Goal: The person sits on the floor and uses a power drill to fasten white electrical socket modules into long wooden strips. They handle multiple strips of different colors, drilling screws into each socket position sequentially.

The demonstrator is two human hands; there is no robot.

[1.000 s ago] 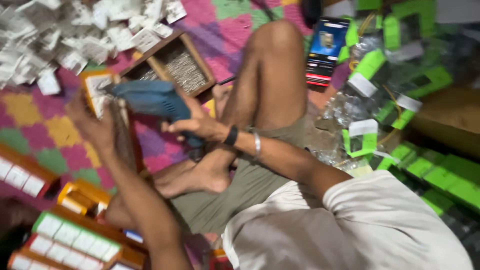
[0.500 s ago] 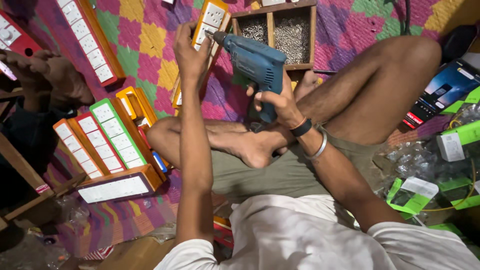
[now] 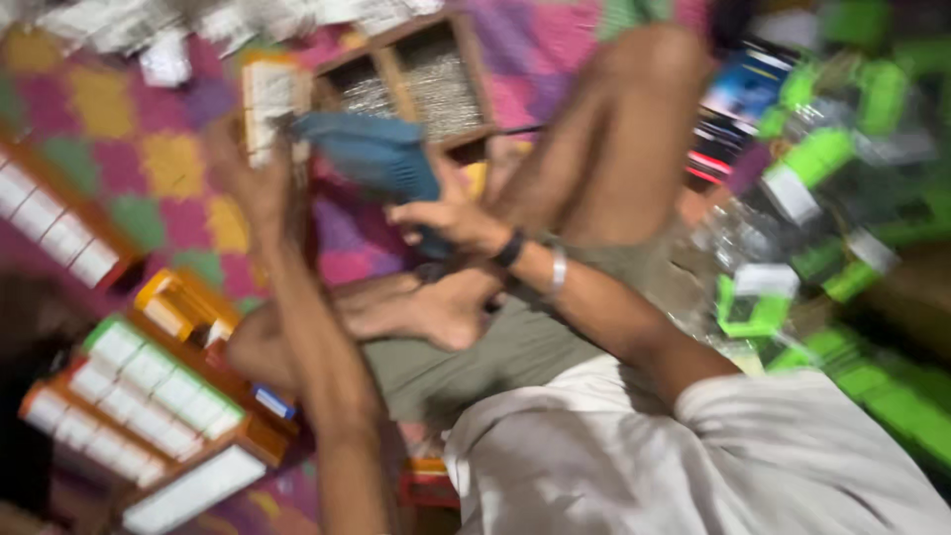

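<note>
Head view: right hand (image 3: 451,213) grips blue drill (image 3: 371,157) at centre, left hand (image 3: 253,183) clasps orange-framed strip (image 3: 267,99); fastening underway, finished strips (image 3: 149,396) lower left.

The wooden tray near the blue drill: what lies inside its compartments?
The wooden tray holds heaps of small grey metal pieces, too blurred to identify. The blue drill covers its near corner.

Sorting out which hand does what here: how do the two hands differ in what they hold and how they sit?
The right hand is wrapped around the blue drill; the left hand steadies an orange-framed panel. The right wrist wears a dark band and a metal bangle; the left wrist is bare. The right hand sits nearer the bent knee, the left farther out over the mat. Both meet at the drill's tip.
</note>
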